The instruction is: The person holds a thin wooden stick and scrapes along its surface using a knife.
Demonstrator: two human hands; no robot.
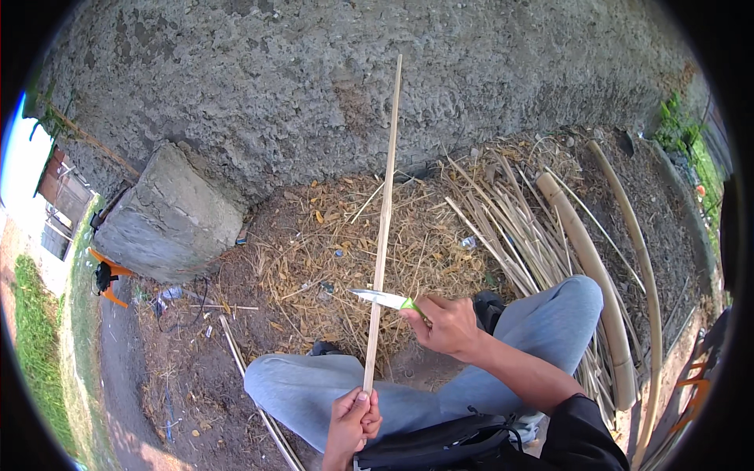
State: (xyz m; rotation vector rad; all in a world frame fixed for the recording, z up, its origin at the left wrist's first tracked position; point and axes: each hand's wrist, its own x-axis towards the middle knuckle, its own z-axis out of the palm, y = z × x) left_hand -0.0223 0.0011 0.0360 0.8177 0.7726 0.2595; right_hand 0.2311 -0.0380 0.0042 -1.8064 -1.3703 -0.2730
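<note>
A long, pale bamboo strip (384, 212) points up and away from my lap toward the wall. My left hand (355, 418) is wrapped round its near end, close to my body. In my right hand (445, 323) is a knife (385, 297) with a green and white handle, its fingers closed on the grip. The blade lies across the strip above my knees and points left; it seems to touch the wood. Part of the handle is hidden by my fingers.
A rough grey wall (298, 86) rises ahead, with a concrete block (173, 216) at its left. To my right lie a pile of bamboo strips (510, 216), a thick bamboo pole (585, 259) and a curved pole (632, 235). Shavings and dry leaves (314, 259) cover the ground.
</note>
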